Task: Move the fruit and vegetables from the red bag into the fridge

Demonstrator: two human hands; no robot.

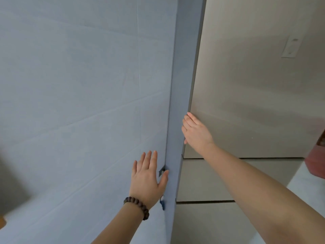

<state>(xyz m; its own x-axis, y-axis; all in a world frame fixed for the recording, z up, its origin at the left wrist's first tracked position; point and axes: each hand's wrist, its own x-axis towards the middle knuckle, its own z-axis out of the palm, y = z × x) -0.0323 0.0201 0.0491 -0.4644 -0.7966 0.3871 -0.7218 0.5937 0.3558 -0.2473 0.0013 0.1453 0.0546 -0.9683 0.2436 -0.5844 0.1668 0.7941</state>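
Note:
The beige fridge [246,85] fills the right half of the view, its upper door [237,131] standing above two horizontal seams. My right hand [196,132] grips the left edge of that door, the fingertips hidden in the gap beside the blue wall. My left hand [149,175], a bead bracelet on its wrist, lies flat against the blue-grey wall [79,103] with straight fingers and the thumb near the wall's corner. A sliver of the red bag [316,161] shows at the right edge. No fruit or vegetables are visible.
A blue-grey corner post [182,76] stands between the wall and the fridge. The red bag rests on a white surface [306,189] at the lower right. A light plate [291,47] is fixed on the fridge front, upper right.

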